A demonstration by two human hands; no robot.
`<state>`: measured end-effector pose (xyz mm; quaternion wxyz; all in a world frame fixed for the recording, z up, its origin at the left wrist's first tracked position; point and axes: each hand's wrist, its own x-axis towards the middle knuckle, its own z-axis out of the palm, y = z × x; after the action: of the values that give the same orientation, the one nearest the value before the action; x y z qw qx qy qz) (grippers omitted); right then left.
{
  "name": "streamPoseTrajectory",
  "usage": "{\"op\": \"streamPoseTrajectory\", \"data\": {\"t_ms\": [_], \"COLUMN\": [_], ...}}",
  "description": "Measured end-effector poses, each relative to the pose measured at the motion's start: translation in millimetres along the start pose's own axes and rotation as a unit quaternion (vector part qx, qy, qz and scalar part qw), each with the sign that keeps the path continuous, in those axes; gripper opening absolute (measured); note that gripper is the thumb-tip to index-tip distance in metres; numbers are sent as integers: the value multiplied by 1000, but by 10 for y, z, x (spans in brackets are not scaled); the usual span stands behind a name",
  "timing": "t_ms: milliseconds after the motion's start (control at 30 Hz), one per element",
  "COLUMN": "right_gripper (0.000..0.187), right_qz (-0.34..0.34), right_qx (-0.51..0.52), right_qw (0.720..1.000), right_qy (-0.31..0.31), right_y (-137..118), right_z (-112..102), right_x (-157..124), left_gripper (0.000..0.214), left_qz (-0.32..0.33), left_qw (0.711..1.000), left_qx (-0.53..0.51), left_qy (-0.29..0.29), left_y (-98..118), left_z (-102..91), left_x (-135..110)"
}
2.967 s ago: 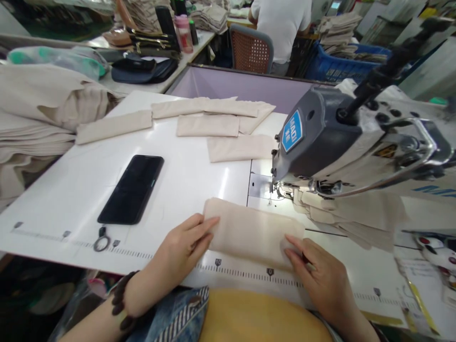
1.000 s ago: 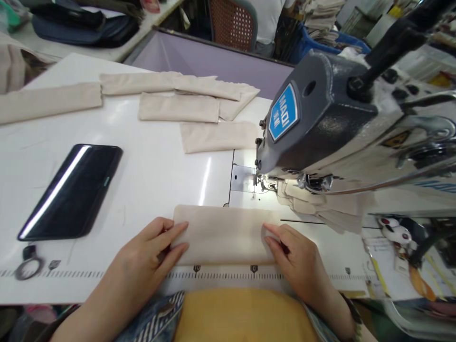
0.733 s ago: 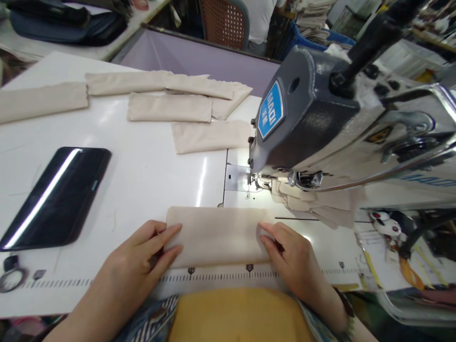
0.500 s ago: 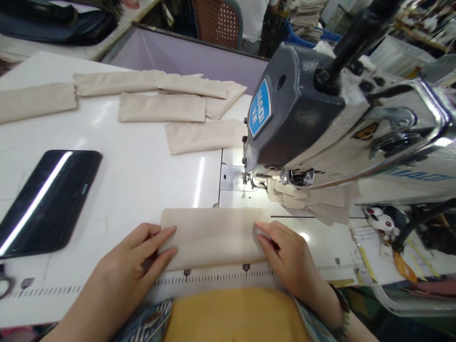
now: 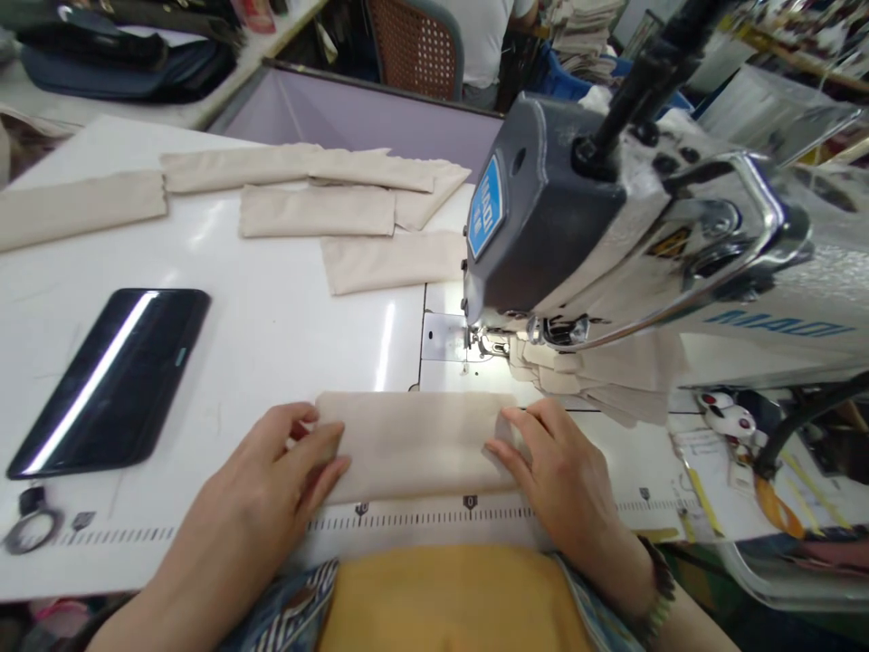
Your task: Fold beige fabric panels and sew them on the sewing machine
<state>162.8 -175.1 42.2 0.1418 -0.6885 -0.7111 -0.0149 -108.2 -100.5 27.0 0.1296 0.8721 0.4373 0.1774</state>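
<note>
A beige rectangular piece of fabric (image 5: 417, 448) lies in front of me on the white table, just above its printed ruler. My left hand (image 5: 272, 484) pinches the left end between thumb and fingers. At the right end, my right hand (image 5: 560, 471) grips the other short edge the same way. Beyond the fabric stands a sewing machine (image 5: 543, 199), its presser foot (image 5: 479, 340) over the metal needle plate (image 5: 443, 337). Several beige fabric pieces (image 5: 611, 371) are heaped under the machine's arm.
More beige fabric strips (image 5: 319, 210) lie across the back of the table (image 5: 272, 317). A dark phone (image 5: 112, 380) and a ring-shaped object (image 5: 33, 527) are at the left. Scissors with an orange handle (image 5: 778, 507) lie at the right. A person (image 5: 479, 41) sits beyond.
The fabric has shifted slightly away from me and to the right, with both hands still at its ends. The whole view has also moved a little.
</note>
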Motion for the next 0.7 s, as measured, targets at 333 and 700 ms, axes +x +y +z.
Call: {"op": "streamPoseTrajectory", "data": {"t_ms": [333, 700], "right_gripper": [30, 52], "right_qz": [-247, -215], "right_qx": [42, 48], "right_qw": [966, 974], "right_qy": [-67, -56], "right_y": [-234, -252], "right_z": [120, 356], "right_x": [201, 76], "left_gripper": [34, 70], "left_qz": [185, 159], "left_qw": [972, 974], "left_qx": [41, 112], "left_qy": [-138, -111], "left_y": [433, 367], "left_z": [40, 298], "left_x": [270, 230]}}
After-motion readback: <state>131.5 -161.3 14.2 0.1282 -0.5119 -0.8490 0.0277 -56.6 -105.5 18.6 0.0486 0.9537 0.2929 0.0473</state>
